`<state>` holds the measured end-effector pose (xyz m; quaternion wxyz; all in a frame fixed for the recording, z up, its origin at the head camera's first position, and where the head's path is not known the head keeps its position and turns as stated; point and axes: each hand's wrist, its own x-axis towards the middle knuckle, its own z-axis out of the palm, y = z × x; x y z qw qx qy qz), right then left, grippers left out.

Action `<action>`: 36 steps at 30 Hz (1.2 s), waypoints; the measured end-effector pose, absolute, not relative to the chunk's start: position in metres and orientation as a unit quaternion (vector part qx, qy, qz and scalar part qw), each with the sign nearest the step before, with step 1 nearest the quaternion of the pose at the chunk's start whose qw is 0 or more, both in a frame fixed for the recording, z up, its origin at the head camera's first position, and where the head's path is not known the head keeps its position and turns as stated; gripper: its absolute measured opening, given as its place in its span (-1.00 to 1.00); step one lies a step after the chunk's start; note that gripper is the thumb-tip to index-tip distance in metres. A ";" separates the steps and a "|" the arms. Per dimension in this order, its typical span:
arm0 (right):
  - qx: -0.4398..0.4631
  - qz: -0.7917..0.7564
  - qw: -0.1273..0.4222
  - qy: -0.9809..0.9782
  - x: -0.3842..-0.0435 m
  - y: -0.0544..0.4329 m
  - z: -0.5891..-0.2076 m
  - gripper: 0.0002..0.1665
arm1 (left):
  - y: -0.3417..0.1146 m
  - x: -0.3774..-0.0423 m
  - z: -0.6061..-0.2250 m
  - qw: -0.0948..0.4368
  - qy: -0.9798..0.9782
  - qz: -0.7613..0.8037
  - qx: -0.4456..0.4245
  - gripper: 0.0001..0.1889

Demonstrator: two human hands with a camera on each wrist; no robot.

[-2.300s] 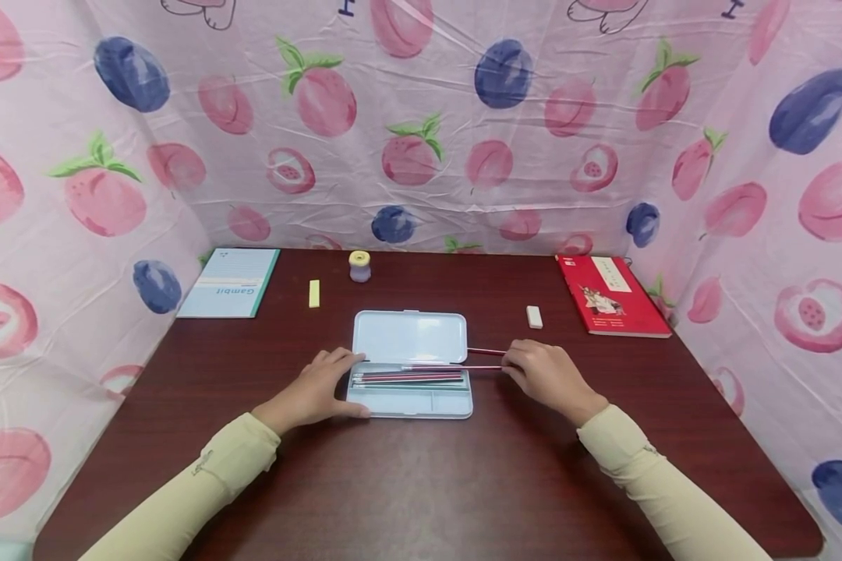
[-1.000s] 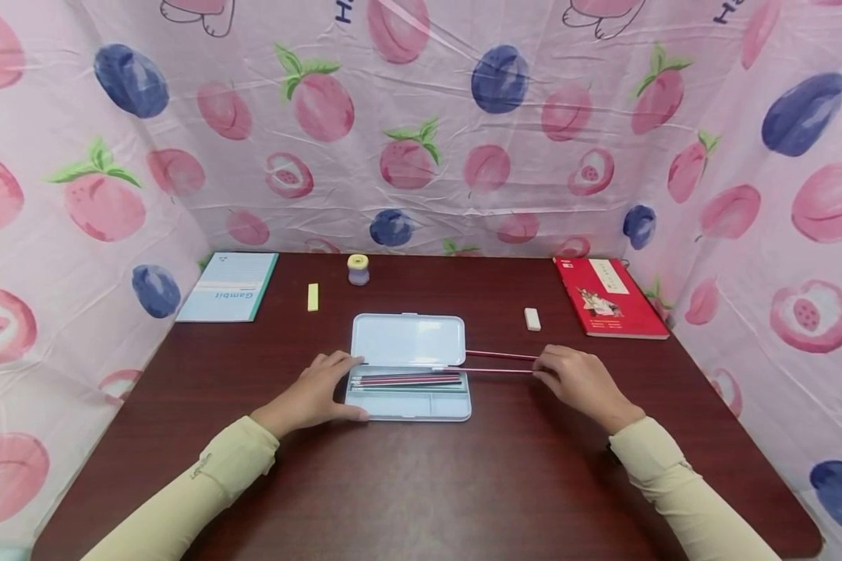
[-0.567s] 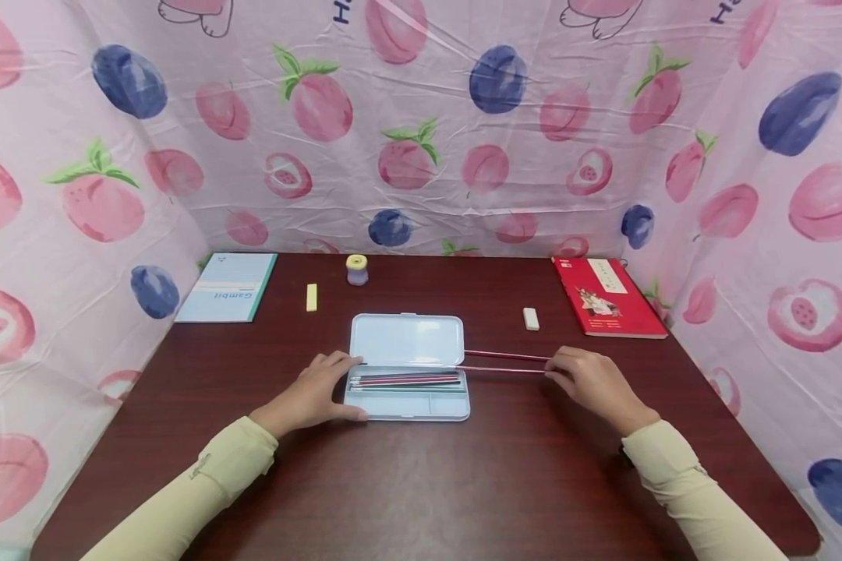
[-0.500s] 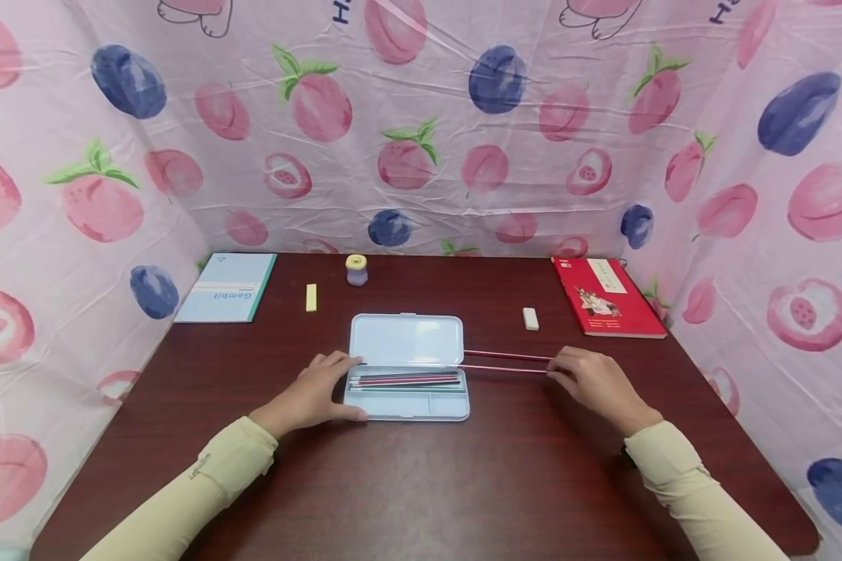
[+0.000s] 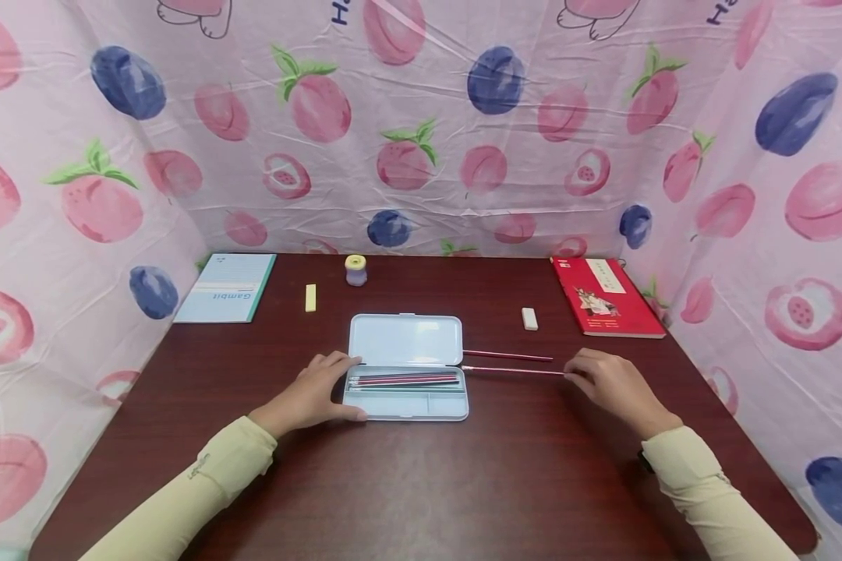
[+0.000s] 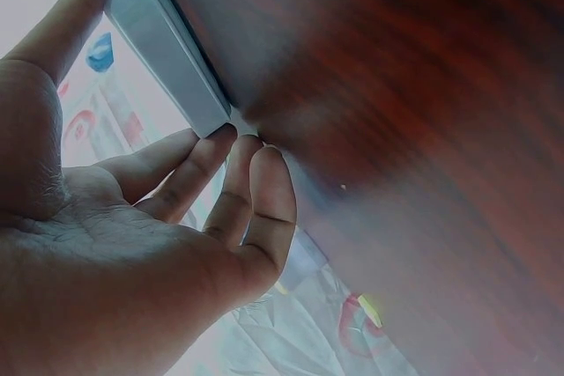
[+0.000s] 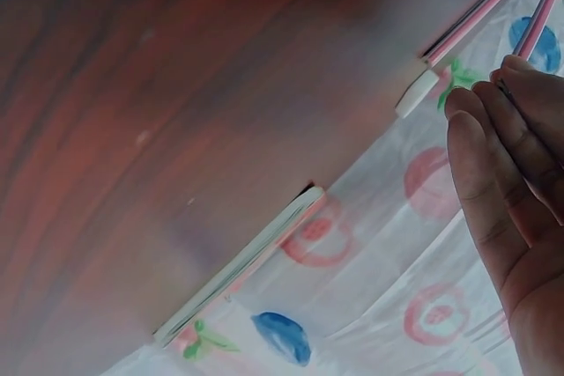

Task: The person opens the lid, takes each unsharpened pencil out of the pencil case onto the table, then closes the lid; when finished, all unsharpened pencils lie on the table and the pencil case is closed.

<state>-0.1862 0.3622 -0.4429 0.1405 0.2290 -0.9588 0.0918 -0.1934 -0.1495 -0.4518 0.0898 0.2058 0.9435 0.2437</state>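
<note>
An open pale blue pencil case lies on the dark table, with several pencils in its long compartment. My left hand holds its left end, thumb at the near corner and fingertips by the hinge; the left wrist view shows the thumb and fingers against the case's wall. Right of the case, the thumb and fingers of my right hand pinch the tip of a dark red striped pencil. Its other end is close to the case's right edge. A second red pencil lies just behind it, untouched.
A white eraser and a red book are at the back right. Farther left stand a small yellow-topped container, a yellow strip and a light blue notebook. Fruit-printed cloth hangs around the table.
My right hand has moved rightward, drawing the pinched pencil out of the case onto the table's right side. The second pencil stays behind. My left hand keeps its place on the case.
</note>
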 end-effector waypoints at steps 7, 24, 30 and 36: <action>0.224 0.086 0.119 -0.963 -0.191 0.365 -0.446 -0.75 | -0.151 -0.194 -0.454 0.088 0.943 0.243 0.208 0.06; 0.229 0.056 0.080 -0.968 -0.207 0.356 -0.450 -0.83 | -0.151 -0.194 -0.453 0.086 0.942 0.247 0.209 0.06; 0.219 0.059 0.063 -0.972 -0.207 0.354 -0.449 -0.83 | -0.151 -0.195 -0.455 0.087 0.943 0.246 0.209 0.06; 0.215 0.062 0.065 -0.973 -0.207 0.353 -0.445 -0.79 | -0.150 -0.195 -0.454 0.089 0.942 0.245 0.210 0.06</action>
